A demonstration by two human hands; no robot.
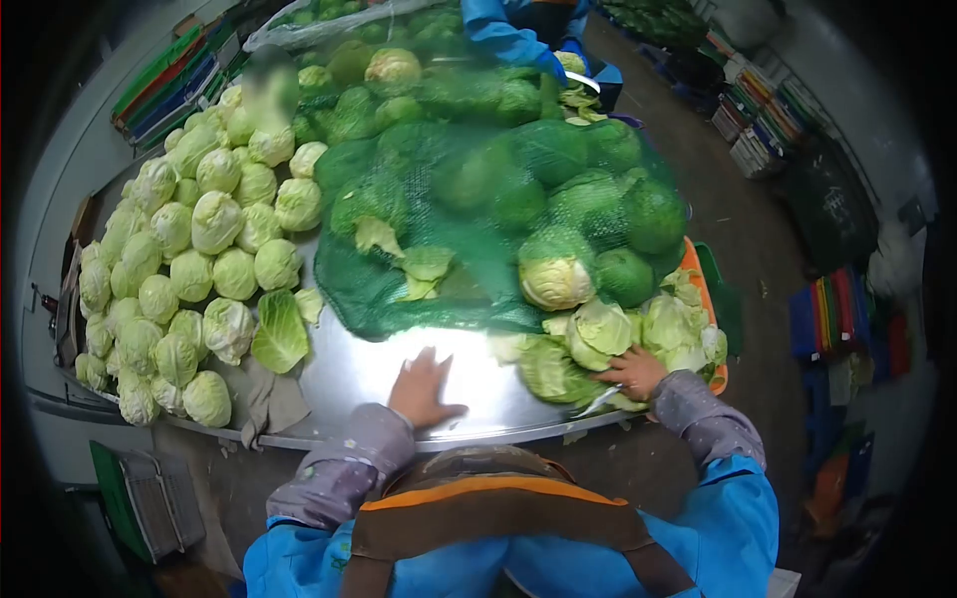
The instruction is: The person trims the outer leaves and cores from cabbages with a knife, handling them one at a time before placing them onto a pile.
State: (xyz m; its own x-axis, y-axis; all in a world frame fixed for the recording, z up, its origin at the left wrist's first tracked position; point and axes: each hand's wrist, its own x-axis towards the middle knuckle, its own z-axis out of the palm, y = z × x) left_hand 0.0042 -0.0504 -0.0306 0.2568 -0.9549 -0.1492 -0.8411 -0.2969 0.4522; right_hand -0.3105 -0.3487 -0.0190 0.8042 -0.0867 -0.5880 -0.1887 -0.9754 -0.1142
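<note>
My left hand (424, 391) is over the bare metal tabletop (349, 374), fingers spread and nothing in it. To the right, my right hand (635, 374) touches a heap of loose cabbage leaves (558, 371), its fingers stretched out over them. A thin whitish strip (601, 401) lies just below that hand; I cannot make out what it is. Ahead of both hands a green mesh bag (439, 189) holds several cabbages. One partly trimmed cabbage (555, 274) sits at the bag's near right side. A single cabbage leaf (280, 331) lies left of my left hand.
Pale trimmed cabbages (214, 221) are piled on the table's left side. A grey cloth (271, 401) hangs over the near edge. An orange crate (706, 299) stands at the right edge. Across the table, another person's blue sleeve (503, 35) shows. Green crate (140, 498) stands lower left.
</note>
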